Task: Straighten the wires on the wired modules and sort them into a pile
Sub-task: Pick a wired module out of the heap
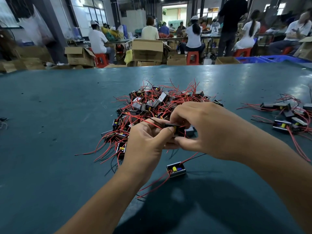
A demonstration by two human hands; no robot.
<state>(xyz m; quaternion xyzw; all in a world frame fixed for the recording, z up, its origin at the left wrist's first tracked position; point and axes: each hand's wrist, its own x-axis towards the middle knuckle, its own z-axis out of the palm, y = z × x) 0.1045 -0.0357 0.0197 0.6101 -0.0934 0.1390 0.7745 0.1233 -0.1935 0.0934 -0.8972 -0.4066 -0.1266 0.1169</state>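
Holding a small black wired module [173,128] between both hands above a dark green counter [50,115], a person works at the near edge of a tangled heap. The left hand [146,141] curls its grip around the module from below, thumb pressed on its near face, while the right hand [202,127] pinches it from above and the side, fingers bent over the top. Red wires [148,121] trail from the module to the left, across the left hand's knuckles.

Directly behind the hands lies the large heap of modules [157,105], black boxes with yellow and blue parts showing, their red leads sticking out in every direction; the hands hide its near side. A single loose module [176,169] sits on the counter just below the hands, open side up, its red and black wires running left and right. A smaller group of modules [287,115] lies well apart to the right, wires spread toward the counter's edge.

Beyond the counter, cardboard boxes [146,49] stand on the floor beside red stools [192,57] and blue crates [270,59], and seated workers [194,36] face long benches with their backs turned.
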